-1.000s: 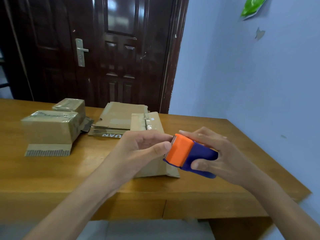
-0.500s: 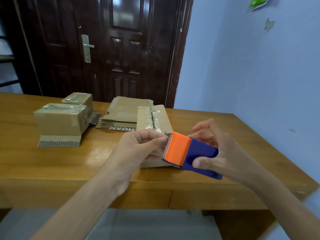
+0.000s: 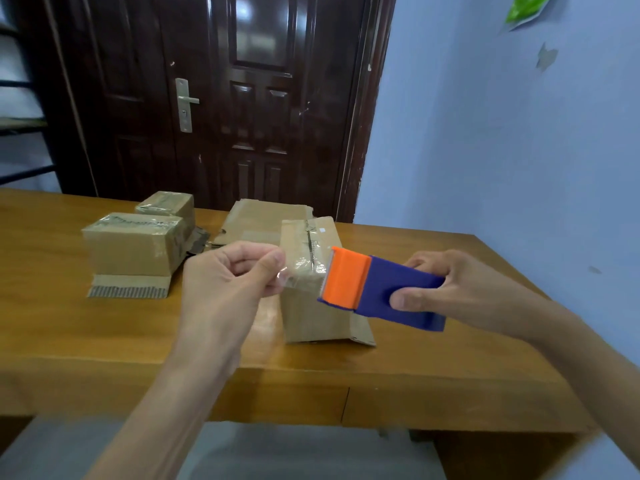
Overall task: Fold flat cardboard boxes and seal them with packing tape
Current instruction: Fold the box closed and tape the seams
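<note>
The box stands on the wooden desk near its front edge, its top seam already taped and a loose flap lying flat at its base. In the head view, the right hand wraps closed around the blue and orange tape dispenser, held above the box's near end. The left hand pinches the free end of the clear tape between thumb and fingers, stretching it from the dispenser. Two sealed boxes and a stack of flat cardboard sit farther back.
</note>
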Demonstrator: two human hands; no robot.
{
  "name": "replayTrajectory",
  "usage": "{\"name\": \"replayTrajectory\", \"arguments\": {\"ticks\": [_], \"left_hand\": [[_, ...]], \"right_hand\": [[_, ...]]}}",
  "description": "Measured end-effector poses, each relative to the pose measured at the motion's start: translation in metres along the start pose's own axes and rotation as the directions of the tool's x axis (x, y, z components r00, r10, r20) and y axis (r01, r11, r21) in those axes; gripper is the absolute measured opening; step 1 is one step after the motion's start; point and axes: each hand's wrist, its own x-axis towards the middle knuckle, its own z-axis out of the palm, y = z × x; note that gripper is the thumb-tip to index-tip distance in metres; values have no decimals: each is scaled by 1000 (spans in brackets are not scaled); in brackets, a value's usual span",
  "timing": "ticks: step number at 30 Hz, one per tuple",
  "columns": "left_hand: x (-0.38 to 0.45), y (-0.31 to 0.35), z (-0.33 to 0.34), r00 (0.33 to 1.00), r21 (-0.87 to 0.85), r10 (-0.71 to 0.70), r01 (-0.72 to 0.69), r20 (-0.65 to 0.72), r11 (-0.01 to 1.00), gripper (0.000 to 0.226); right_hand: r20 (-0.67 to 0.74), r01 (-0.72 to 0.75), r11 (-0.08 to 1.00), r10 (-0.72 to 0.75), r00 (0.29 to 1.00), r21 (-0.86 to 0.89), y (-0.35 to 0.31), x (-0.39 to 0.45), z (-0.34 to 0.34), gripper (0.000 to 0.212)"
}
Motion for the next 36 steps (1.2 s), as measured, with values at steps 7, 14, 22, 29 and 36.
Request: {"name": "replayTrajectory", "arguments": {"ticks": [7,14,22,29,36], "left_hand": [[-4,-9,9,995,-77,-96,96,5,992,5],[7,-3,7,996,-73,-82,84,29,994,8],[10,-4,7,995,-135,-99,99,0,986,10],[15,-5,3,992,-127,-124,121,-17,985,11],[19,-17,-1,979,-146,-197,187,-57,971,8]], "right_hand": [[39,63,998,-64,997,27,8,17,-18,38],[89,108,973,-128,988,202,19,20,-14,22],[126,111,973,-138,982,201,10,26,-35,24],[139,79,988,-97,986,131,13,29,-46,34],[94,61,991,-73,993,115,22,34,-53,28]]}}
